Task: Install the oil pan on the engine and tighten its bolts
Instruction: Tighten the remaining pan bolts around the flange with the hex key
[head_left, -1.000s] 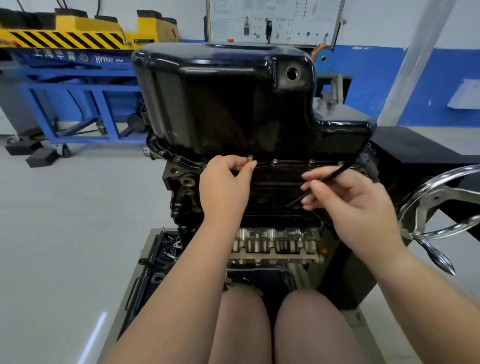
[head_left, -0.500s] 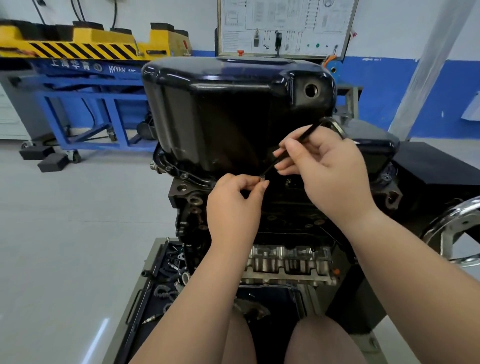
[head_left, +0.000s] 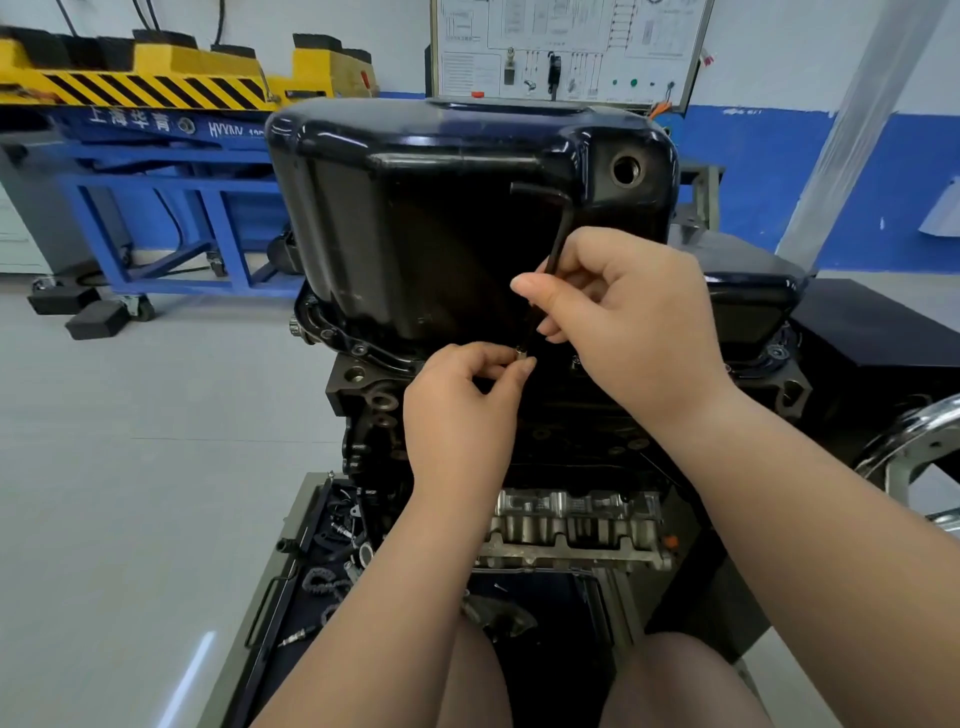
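Note:
A glossy black oil pan (head_left: 441, 208) sits upside-up on the dark engine block (head_left: 374, 410), its flange resting along the block's top edge. My left hand (head_left: 462, 410) pinches a small silver bolt (head_left: 521, 355) at the flange, near the middle of the front edge. My right hand (head_left: 634, 322) grips a black L-shaped hex key (head_left: 561, 228), which stands nearly upright with its lower tip down at the bolt head. Another bolt (head_left: 575, 359) shows in the flange just right of it, partly hidden by my right hand.
A tray (head_left: 296, 525) at the engine's foot holds several loose parts and gaskets. A chrome handwheel (head_left: 914, 441) sticks out at the right. A blue and yellow lift stand (head_left: 171, 156) is behind at left, a wiring panel board (head_left: 566, 47) behind the pan.
My right hand swung the hex key from lying slanted at the right of the flange to nearly upright, tip at the bolt my left hand pinches. The view has moved closer.

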